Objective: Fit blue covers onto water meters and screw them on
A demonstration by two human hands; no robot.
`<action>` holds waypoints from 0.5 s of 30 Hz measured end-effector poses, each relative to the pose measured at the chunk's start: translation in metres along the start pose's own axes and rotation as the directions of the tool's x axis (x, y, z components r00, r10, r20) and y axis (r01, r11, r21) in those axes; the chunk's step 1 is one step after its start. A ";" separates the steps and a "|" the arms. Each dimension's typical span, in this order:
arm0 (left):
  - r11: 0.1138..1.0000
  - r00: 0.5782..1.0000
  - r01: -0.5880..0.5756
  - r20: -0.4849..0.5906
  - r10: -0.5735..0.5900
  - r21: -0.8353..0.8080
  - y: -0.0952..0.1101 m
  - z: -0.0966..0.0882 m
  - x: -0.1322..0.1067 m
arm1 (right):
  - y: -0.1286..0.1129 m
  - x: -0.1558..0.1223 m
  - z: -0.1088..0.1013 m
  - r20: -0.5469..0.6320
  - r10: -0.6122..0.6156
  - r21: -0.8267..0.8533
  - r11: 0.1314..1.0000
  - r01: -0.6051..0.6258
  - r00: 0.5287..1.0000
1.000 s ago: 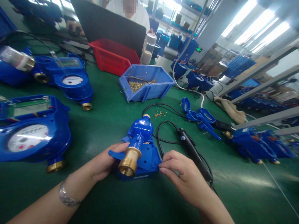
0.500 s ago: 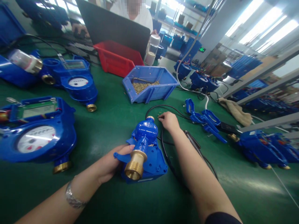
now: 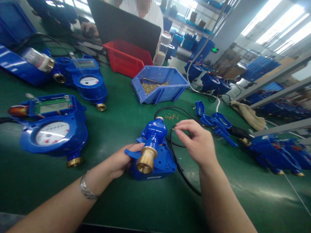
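Green table [image 3: 114, 129] with a blue meter [image 3: 154, 137] toward its near edge, gripped by the left hand [image 3: 122, 158].
Farther from the near edge stands a blue bin [image 3: 167, 94], small brass-coloured pieces heaped inside. Between bin and near edge is the meter, its threaded brass end [image 3: 146, 160] directed toward that edge. The left hand is clamped on the meter's left side, thumb uppermost. The right hand [image 3: 200, 144] is near the meter's right side but apart from it, thumb and forefinger close at the tips; whether they meet on a small part cannot be told. A black cable [image 3: 178, 165] curves between this hand and the meter. Loose brass screws [image 3: 172, 116] lie scattered between bin and right hand.
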State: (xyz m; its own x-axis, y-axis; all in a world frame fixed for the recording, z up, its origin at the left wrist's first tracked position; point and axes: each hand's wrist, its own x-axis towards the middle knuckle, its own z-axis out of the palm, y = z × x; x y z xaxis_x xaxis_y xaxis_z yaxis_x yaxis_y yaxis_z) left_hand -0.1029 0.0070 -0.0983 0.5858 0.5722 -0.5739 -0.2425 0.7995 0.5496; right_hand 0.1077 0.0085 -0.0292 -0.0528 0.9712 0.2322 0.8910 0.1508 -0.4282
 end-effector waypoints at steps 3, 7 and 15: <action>0.999 0.999 -0.029 0.038 0.028 0.025 -0.003 0.000 0.001 | -0.036 -0.047 -0.017 -0.006 -0.212 0.267 0.942 0.206 0.977; 0.993 0.993 -0.093 0.076 0.088 0.070 -0.006 0.000 0.003 | -0.058 -0.078 0.003 -0.016 -0.299 0.228 0.928 0.295 0.954; 0.990 0.993 -0.114 0.034 0.111 0.088 -0.007 0.000 0.001 | -0.064 -0.081 0.030 -0.015 -0.259 0.045 0.965 0.259 0.966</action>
State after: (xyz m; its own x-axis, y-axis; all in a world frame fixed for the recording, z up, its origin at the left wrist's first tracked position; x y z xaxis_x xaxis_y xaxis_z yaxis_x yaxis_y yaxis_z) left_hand -0.1007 0.0015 -0.1026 0.5813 0.6511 -0.4880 -0.2384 0.7097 0.6629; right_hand 0.0417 -0.0744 -0.0467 -0.2752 0.8962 0.3480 0.8258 0.4057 -0.3918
